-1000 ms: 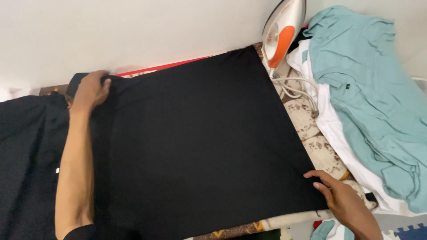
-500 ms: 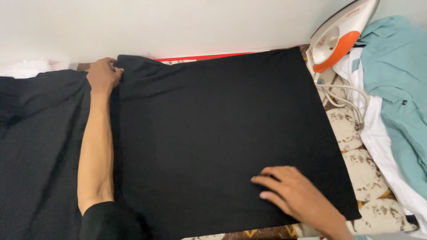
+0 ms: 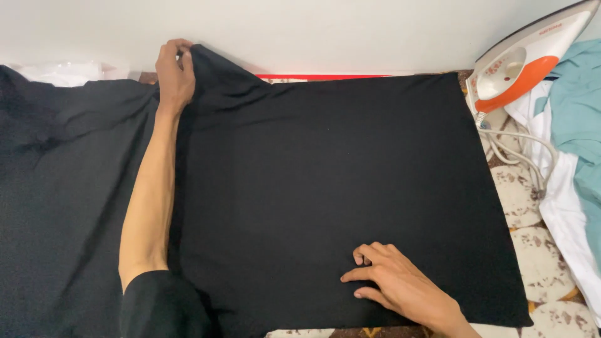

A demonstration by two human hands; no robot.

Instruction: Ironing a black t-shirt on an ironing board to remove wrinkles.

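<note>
1. A black garment (image 3: 325, 188), probably a T-shirt though its cut is hard to read, lies spread flat over a patterned ironing surface (image 3: 538, 250), covering most of the view from the left edge to just short of the right.
2. The left hand (image 3: 174, 72) is at the far edge of the garment, near the white wall (image 3: 313, 31). Its fingers are closed in a pinch on a fold of the black cloth, which is lifted into a small peak above the surface.
3. The left forearm runs straight down the cloth from that hand toward the near edge, ending in a black sleeve (image 3: 163, 307).
4. The right hand (image 3: 394, 281) rests palm down on the near right part of the garment. Its fingers are loosely bent and lie on the cloth; it presses on the fabric and grips nothing.
5. The cloth to the right of the left arm lies smooth, with a straight right edge and a squared near-right corner. To the left of the arm it is rumpled, with folds running toward the far left.
6. A white and orange steam iron (image 3: 526, 66) stands on its heel at the far right, just beside the garment's far right corner, apart from both hands.
7. The iron's pale cord (image 3: 519, 150) loops down over the patterned surface beside the garment's right edge.
8. At the right border lie a white cloth (image 3: 563, 206) and, on top of it, a light teal garment (image 3: 582, 112).
9. A thin red strip (image 3: 325, 77) shows along the far edge between the garment and the wall.
</note>
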